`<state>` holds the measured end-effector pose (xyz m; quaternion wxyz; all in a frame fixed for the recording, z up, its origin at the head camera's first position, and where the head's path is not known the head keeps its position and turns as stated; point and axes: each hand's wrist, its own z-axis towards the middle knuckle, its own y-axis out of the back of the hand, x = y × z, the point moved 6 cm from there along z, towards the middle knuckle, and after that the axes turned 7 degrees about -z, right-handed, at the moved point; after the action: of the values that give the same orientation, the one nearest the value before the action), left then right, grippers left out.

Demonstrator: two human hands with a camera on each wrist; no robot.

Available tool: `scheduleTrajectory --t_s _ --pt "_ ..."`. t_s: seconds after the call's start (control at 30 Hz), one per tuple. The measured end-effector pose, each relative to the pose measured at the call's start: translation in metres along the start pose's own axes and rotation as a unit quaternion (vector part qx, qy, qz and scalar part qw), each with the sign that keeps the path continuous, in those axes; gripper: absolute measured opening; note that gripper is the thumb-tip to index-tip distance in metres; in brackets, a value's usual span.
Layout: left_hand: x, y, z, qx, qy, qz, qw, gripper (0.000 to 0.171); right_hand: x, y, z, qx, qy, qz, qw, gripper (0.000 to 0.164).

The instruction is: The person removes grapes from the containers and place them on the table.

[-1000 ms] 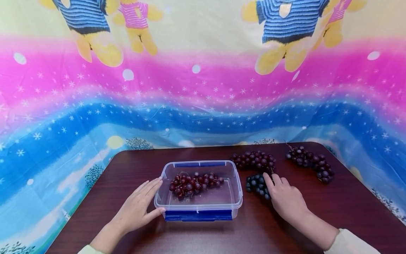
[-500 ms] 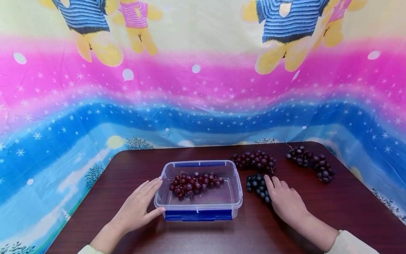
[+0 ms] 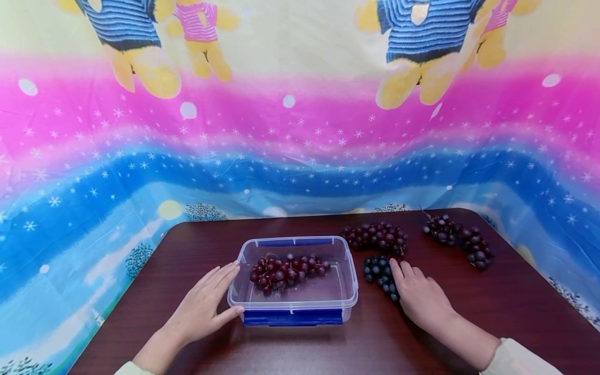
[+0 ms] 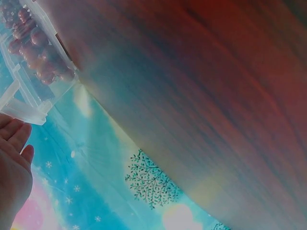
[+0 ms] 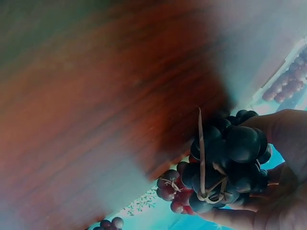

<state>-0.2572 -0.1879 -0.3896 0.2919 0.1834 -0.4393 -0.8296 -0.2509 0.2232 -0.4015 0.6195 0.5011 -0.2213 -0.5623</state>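
A clear plastic container point(image 3: 300, 305) with blue side latches holds a bunch of red grapes point(image 3: 281, 273). My left hand point(image 3: 199, 307) rests against the container's left side, fingers extended on the rim and thumb at the front corner. To the right of the container, my right hand point(image 3: 424, 299) holds a bunch of black grapes point(image 3: 378, 270) low over the table. In the right wrist view, fingers and thumb curl round these black grapes point(image 5: 242, 143), and their thin brown stem point(image 5: 202, 158) shows. Whether the bunch touches the table is unclear.
Behind the black grapes lies a bunch of dark red grapes point(image 3: 375, 237), close to the container's far right corner. Another purple bunch point(image 3: 459, 239) lies at the table's far right. A printed cloth point(image 3: 290, 130) hangs around the dark wooden table point(image 3: 206, 237).
My right hand has drawn slightly toward me, and more of the black grapes show beside it. The left hand and container stay in place.
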Motion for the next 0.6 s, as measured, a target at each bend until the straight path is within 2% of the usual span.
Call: scheduleTrajectory --t_s 0.23,0.6 --pt "0.001 -0.0007 -0.0002 0.009 0.009 0.0 0.9999 0.076 0.0002 -0.0013 0.0006 0.014 0.001 0.008 1.0 0.064" --pt "0.0005 -0.0009 -0.0001 0.002 0.0 0.0 1.0 0.075 -0.0007 -0.0029 -0.0011 0.042 -0.002 0.004 0.999 0.068"
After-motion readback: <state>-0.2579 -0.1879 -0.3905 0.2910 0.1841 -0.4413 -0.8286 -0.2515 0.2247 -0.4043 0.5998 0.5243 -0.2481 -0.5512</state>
